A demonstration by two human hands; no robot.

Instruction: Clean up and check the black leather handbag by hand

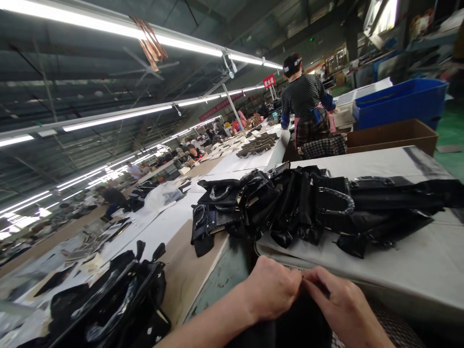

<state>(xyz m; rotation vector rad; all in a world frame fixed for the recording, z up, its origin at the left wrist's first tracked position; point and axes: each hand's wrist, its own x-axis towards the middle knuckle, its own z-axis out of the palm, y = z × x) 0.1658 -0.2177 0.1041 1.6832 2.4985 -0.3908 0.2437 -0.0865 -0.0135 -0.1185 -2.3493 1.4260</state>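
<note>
Two curled hands [273, 286] [342, 296] — on black fabric [300, 321]

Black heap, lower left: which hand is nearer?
Left. The left hand is apart from the black heap, to its right; the right hand is farther right.

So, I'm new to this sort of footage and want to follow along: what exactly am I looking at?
There's no machine here. The single picture comes from a camera worn on a person's head, looking forward and down; the room appears tilted. At the bottom are that person's bare left hand and right hand, close together, gripping some black material. Ahead, a heap of black pieces, some with handles, lies across pale work surfaces. Another dark pile sits at lower left. Beyond, a co-worker stands near a blue bin.
</note>
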